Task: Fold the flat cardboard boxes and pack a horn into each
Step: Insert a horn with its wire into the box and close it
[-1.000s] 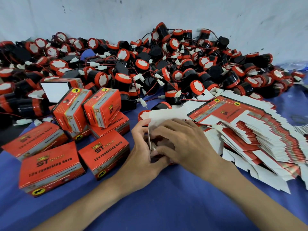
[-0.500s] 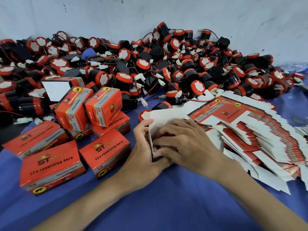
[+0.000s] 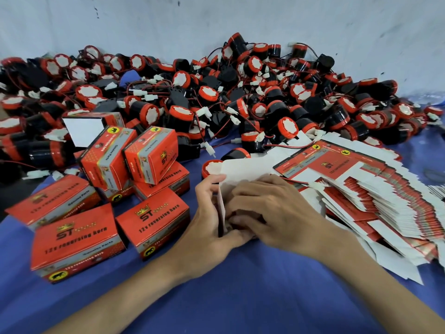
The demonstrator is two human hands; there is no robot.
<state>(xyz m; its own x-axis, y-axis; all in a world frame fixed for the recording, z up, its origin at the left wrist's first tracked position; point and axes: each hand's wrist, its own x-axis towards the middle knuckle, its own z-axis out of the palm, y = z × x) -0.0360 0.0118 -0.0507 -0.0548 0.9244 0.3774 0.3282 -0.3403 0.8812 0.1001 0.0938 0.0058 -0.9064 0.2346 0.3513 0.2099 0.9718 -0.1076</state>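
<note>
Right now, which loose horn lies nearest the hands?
The red-capped horn just beyond the thumb of the left hand, partly hidden by the white cardboard; the others lie farther back.

Under everything I work on lies a dark blue cloth [image 3: 240, 297], spread flat across the surface and running from the near edge of my view out to both sides. Behind it stands a pale, whitish-grey plastered wall [image 3: 216, 20], rough and streaked, with a few small dark specks [image 3: 96, 13] high on my left and fainter scuffs further to the right. At the far right, where the cloth meets the wall, sits something pale blue and translucent [image 3: 434, 98], too blurred for me to tell what it is.
</note>
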